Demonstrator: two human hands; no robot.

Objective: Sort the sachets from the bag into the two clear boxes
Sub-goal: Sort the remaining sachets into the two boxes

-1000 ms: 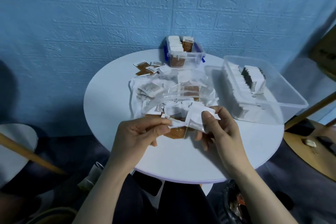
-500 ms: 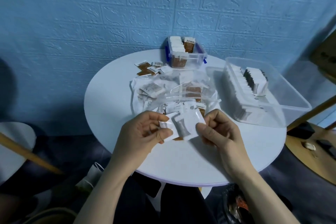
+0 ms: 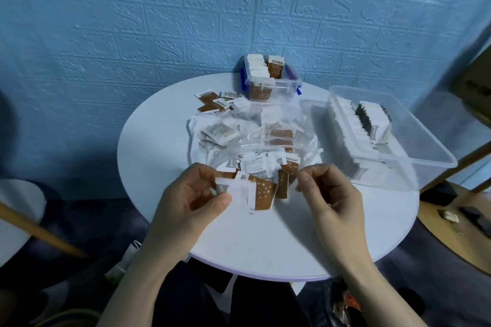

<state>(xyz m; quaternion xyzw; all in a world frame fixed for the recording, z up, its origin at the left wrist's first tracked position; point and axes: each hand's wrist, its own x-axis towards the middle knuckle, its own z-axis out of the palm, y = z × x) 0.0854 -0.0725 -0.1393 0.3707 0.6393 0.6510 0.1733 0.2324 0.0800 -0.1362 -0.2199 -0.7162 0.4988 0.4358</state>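
My left hand pinches a small stack of sachets, white ones with a brown one showing at the right, just above the table's near side. My right hand hovers beside the stack with its fingers curled, and I cannot tell whether it holds anything. Behind both hands lies the crumpled clear bag with several white and brown sachets spilling from its mouth. A small clear box with blue clips at the back holds brown sachets. A large clear box on the right holds rows of white sachets.
The round white table stands against a blue brick-patterned wall. A few loose brown and white sachets lie left of the small box. A wooden stool is at the right, a white seat at the left.
The white sachet that both hands held has passed to my left hand's stack. My right hand has drawn away to the right, and a brown sachet now shows on the stack.
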